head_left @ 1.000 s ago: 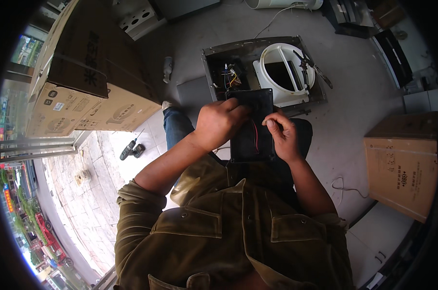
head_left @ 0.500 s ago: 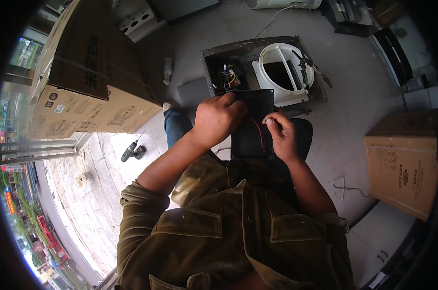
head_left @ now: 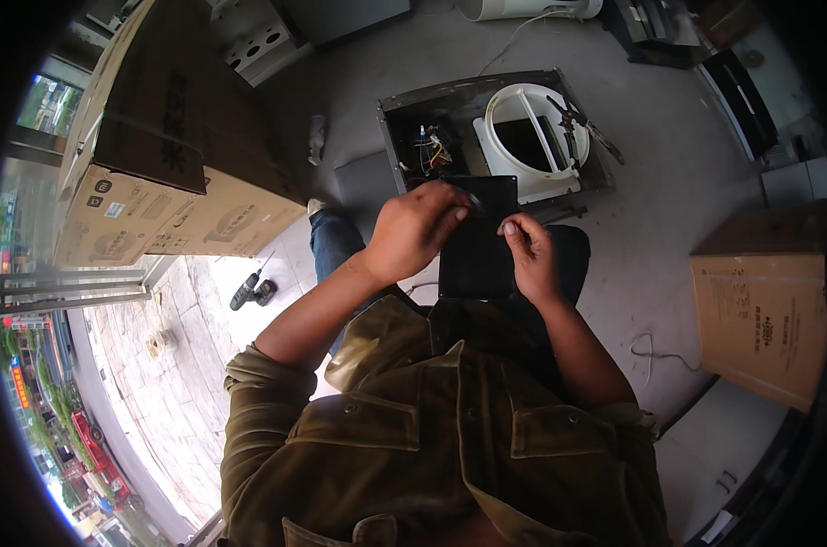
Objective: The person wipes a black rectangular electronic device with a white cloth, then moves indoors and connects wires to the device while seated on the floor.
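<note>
A flat black rectangular panel rests across my lap. Over its upper left part is my left hand, thumb and fingers pinched together; a small, blurred pale bit shows at the fingertips, too unclear to name. My right hand is at the panel's right edge, its thumb against curled fingers, and whatever it holds is hidden or too small to see. Just beyond the panel lies an open dark metal housing. Coloured wires show inside its left part, and a white round duct collar with a crossbar sits at the right.
Pliers lie across the collar's right side. A cordless drill is on the floor to my left, below a large cardboard box. Another carton stands at the right, near a loose pale cable. A grey bottle-like object lies left of the housing.
My left hand has turned, so its thumb now shows, and its fingertips moved right over the panel. The red wire seen across the panel is out of sight. My right hand barely moved.
</note>
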Demonstrator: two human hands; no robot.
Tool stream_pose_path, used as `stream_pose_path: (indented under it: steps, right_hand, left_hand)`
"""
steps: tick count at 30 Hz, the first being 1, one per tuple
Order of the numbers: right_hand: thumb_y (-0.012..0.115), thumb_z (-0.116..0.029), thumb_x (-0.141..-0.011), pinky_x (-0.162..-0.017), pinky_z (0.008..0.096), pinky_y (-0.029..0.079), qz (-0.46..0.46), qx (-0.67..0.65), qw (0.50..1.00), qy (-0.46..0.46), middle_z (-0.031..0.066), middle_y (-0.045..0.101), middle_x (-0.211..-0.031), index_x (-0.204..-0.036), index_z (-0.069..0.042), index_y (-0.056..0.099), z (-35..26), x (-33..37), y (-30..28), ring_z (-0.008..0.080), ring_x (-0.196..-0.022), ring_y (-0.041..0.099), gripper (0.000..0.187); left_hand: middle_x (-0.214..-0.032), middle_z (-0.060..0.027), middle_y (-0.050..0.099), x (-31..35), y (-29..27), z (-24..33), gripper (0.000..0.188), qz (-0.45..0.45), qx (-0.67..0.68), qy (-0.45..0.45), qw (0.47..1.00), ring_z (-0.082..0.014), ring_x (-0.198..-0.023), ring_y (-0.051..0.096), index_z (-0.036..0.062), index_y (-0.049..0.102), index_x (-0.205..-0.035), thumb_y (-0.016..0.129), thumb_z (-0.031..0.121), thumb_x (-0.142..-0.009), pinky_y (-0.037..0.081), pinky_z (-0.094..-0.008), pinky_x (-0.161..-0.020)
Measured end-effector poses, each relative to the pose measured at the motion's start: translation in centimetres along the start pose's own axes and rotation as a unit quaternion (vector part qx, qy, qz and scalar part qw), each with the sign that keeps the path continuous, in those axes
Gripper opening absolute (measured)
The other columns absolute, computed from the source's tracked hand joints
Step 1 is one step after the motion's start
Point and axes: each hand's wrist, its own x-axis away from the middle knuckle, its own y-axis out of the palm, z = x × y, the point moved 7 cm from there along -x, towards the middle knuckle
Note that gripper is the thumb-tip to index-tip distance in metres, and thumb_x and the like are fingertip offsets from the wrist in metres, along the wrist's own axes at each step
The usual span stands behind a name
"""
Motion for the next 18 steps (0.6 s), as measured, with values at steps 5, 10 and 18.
stream_pose_path:
  steps: [5,10,18]
  right_hand:
    - [0.050,-0.016,-0.094,-0.063,0.0216,0.036,-0.018,0.019,0.999,-0.032,0.0008,0.051,-0.074,-0.082,0.000,0.054,-1.1,0.2,0.8,0.0063,-0.067,0.043,0.020]
    - [0.055,-0.011,-0.089,-0.062,0.0288,0.042,0.009,0.060,0.996,-0.063,0.0092,0.053,-0.080,-0.082,-0.001,0.057,-1.6,0.2,1.2,0.0204,-0.070,0.053,0.013]
    - [0.055,-0.010,-0.089,-0.065,0.0300,0.043,0.031,0.066,0.995,-0.069,0.0103,0.054,-0.082,-0.083,0.000,0.057,-1.6,0.1,0.7,0.0217,-0.073,0.055,0.012]
  left_hand:
    - [-0.072,0.0030,0.045,0.6,1.0,-4.4,0.010,0.056,0.487,-0.324,0.809,-0.0066,-0.058,0.039,0.0075,0.052,-0.098,0.052,0.013,-0.090,0.034,-0.0214,-0.052]
    - [-0.069,0.0040,0.041,2.7,4.5,-5.4,0.004,0.176,0.538,-0.351,0.746,-0.0057,-0.055,0.035,0.0113,0.049,-0.094,0.050,0.012,-0.090,0.030,-0.0202,-0.048]
    - [-0.072,-0.0068,0.053,0.9,4.7,-2.2,0.013,0.139,-0.002,-0.039,0.990,-0.0170,-0.061,0.054,0.0076,0.047,-0.096,0.053,0.008,-0.085,0.044,-0.0298,-0.053]
